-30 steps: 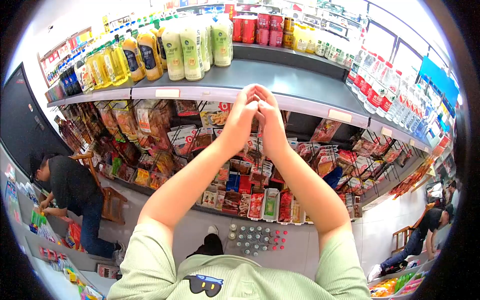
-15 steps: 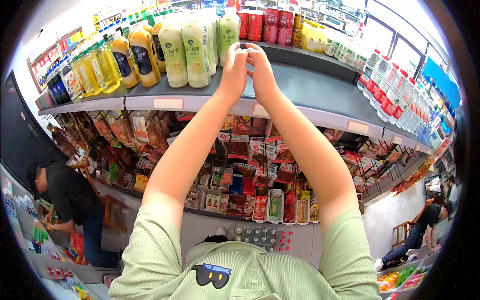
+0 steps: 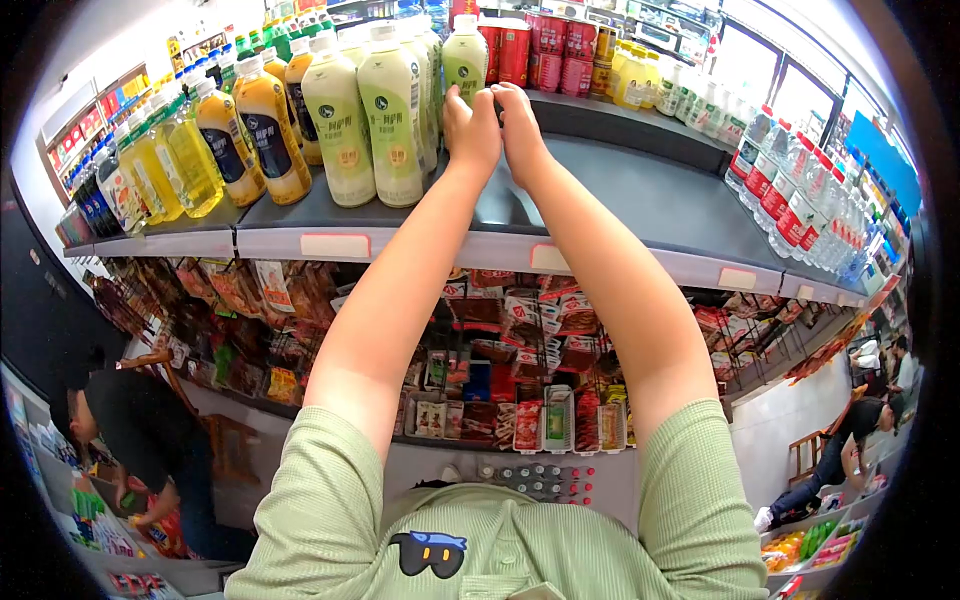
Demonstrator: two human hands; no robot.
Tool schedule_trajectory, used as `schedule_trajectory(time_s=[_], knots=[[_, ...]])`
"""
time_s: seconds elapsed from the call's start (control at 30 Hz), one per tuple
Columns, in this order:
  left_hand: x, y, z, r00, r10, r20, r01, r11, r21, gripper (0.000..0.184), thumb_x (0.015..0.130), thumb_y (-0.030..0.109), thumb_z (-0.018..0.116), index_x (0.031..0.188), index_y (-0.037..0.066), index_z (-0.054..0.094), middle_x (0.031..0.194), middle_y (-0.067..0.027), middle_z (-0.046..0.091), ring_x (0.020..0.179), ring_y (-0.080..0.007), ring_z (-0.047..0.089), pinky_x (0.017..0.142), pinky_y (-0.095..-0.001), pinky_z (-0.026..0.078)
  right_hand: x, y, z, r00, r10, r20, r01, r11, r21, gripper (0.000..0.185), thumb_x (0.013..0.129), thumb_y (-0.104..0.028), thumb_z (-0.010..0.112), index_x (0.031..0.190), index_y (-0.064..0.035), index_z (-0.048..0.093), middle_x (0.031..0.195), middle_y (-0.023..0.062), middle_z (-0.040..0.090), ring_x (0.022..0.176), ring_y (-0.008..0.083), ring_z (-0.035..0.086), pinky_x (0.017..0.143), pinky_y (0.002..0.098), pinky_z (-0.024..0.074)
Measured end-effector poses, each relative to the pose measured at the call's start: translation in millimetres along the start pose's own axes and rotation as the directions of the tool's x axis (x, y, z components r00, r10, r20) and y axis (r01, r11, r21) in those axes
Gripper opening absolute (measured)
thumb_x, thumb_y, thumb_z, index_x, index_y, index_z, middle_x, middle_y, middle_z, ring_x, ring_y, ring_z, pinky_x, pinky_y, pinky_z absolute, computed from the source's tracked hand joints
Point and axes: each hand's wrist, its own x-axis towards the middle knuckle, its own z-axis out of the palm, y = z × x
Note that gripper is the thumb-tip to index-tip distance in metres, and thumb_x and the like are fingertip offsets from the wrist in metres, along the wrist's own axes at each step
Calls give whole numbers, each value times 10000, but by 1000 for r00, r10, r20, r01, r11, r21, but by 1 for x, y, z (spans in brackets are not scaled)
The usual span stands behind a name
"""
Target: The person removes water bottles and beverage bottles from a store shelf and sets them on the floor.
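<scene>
Both my arms stretch forward over the grey shelf (image 3: 640, 195). My left hand (image 3: 472, 132) is at the lower front of a pale green-and-white drink bottle (image 3: 465, 58), fingers at its left edge and thumb towards its right. The hand looks closed around the bottle's lower part, which it hides. My right hand (image 3: 520, 130) is beside it with bent fingers, the tips close to my left thumb. I see nothing in it. Left of my hands stand more bottles of the same drink (image 3: 392, 125), upright in rows.
Yellow bottles with dark labels (image 3: 270, 130) stand further left. Red cans (image 3: 548, 50) stand behind. Water bottles with red labels (image 3: 790, 200) line the right end. Packaged snacks (image 3: 520, 350) hang below. Bottles (image 3: 540, 480) stand on the floor. One person (image 3: 150, 430) bends at left, another (image 3: 840, 450) at right.
The view has shifted, so the shelf front sits lower. My left hand has moved slightly left against the bottle's base, and my hands are a little further apart at the fingertips.
</scene>
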Motion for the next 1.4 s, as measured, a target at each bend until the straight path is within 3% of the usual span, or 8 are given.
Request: schedule_trajectory(time_s=[0.07,0.33,0.43,0.5,0.67,0.73,0.83,1.4], knots=[[10,-6,3,998,-68,-1,68,994,-86,748,804,453,423,1339,-44,262,1317,-237,359,1233,-300,349,1014,-345,274,9,6,3,1000,12,8,-12,1000,25,619,769,-363,524,1231,33,411,1179,173,476,1113,238,436,961,305,316],[33,-15,7,994,-101,-30,97,988,-118,627,817,425,420,1235,-37,355,1205,-205,456,1111,-276,454,936,-358,358,53,39,5,987,104,125,-119,986,116,531,777,-376,529,1143,5,472,1095,146,515,1008,219,489,898,307,369],[38,-15,10,988,-145,-55,137,982,-131,707,793,420,416,1275,-91,336,1281,-282,394,1216,-375,367,1019,-394,279,61,48,6,975,170,144,-196,962,190,513,770,-375,536,1128,-11,482,1083,145,519,988,217,498,877,313,381],[43,-19,12,985,-164,-56,158,983,-98,604,825,437,399,1219,-20,378,1196,-195,459,1105,-272,451,940,-366,352,48,32,12,987,134,91,-147,977,154,502,768,-374,538,1118,-19,487,1076,145,519,981,218,500,868,316,385],[41,-12,8,984,-180,4,178,971,-161,559,839,433,368,1197,5,411,1189,-167,469,1101,-253,452,934,-356,350,56,35,15,992,81,93,-98,976,192,470,766,-367,536,1096,-34,494,1050,143,516,945,219,510,845,322,397],[38,-8,8,981,-192,36,196,963,-186,542,844,428,358,1187,13,423,1183,-157,473,1097,-246,453,931,-352,351,85,69,7,931,271,243,-336,897,287,469,769,-359,534,1104,-38,461,1022,143,507,913,221,517,816,329,415],[29,1,6,985,-166,39,171,958,-231,523,850,426,346,1161,18,449,1158,-145,484,1090,-237,454,926,-349,350,79,63,13,936,246,252,-305,923,234,558,773,-531,405,984,-34,546,869,85,569,779,198,541,695,292,414],[-71,104,-3,994,-98,55,112,880,-461,443,830,403,393,1048,24,466,1015,-109,520,946,-200,527,820,-339,419,-25,-45,0,985,90,150,-134,941,311,343,794,-397,475,990,-120,532,960,98,579,863,209,586,752,314,465]])
